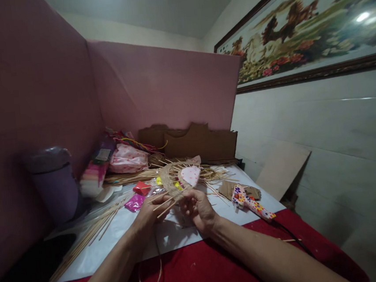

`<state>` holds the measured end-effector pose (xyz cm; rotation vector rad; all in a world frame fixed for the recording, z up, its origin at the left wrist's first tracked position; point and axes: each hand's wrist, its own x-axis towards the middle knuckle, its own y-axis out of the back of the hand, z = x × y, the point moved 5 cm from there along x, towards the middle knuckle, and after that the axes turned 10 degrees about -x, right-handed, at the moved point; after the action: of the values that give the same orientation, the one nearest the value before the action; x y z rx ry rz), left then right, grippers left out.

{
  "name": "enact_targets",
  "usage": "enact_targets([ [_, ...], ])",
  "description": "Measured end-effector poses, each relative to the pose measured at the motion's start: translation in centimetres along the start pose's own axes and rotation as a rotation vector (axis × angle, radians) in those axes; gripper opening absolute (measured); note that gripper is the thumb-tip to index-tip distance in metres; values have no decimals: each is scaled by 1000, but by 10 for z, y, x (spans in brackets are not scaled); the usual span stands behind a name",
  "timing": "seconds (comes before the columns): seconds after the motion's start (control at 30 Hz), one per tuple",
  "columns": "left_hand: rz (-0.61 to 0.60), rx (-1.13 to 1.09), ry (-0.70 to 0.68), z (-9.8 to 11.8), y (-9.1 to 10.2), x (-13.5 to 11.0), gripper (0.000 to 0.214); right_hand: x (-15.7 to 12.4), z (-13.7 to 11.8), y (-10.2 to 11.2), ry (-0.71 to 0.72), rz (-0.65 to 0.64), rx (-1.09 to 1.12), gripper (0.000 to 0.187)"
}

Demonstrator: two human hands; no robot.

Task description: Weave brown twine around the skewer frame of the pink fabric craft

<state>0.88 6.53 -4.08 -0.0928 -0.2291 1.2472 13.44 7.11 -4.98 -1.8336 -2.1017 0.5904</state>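
Both my hands hold a wicker weaving (169, 180), a curved band of pale woven strand with thin sticks radiating outward. An oval of white fabric with small pink dots (190, 176) sits in its middle. My left hand (155, 211) has its fingers closed around the sticks at the near left edge. Fingers of my right hand (197, 209) pinch the band's near edge, right beside the left. From below my left hand, a loose strand (160, 263) hangs in a loop over the red cloth. The exact grip of the fingertips is partly hidden.
A flower-patterned glue gun (252, 205) with a black cord lies on cardboard (228, 190) at right. Long thin sticks (84, 239) lie left. Red (141, 188) and magenta packets (135, 203) sit behind my left hand. A purple bin (58, 189) stands far left.
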Motion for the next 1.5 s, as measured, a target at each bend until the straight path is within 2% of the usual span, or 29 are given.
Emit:
enact_targets([
  [0.23, -10, 22, -35, -1, 1, 1, 29, 0, 1, 0, -6, 1, 14, 5],
  [0.47, -6, 12, 13, -2, 2, 2, 32, 0, 1, 1, -7, 9, 15, 5],
  [1.17, 30, -22, -31, 4, -3, -2, 29, 1, 3, 2, -21, 7, 31, 3],
  [1.5, 8, -3, -36, 3, -1, 0, 30, 1, 3, 3, -36, 21, 33, 2],
])
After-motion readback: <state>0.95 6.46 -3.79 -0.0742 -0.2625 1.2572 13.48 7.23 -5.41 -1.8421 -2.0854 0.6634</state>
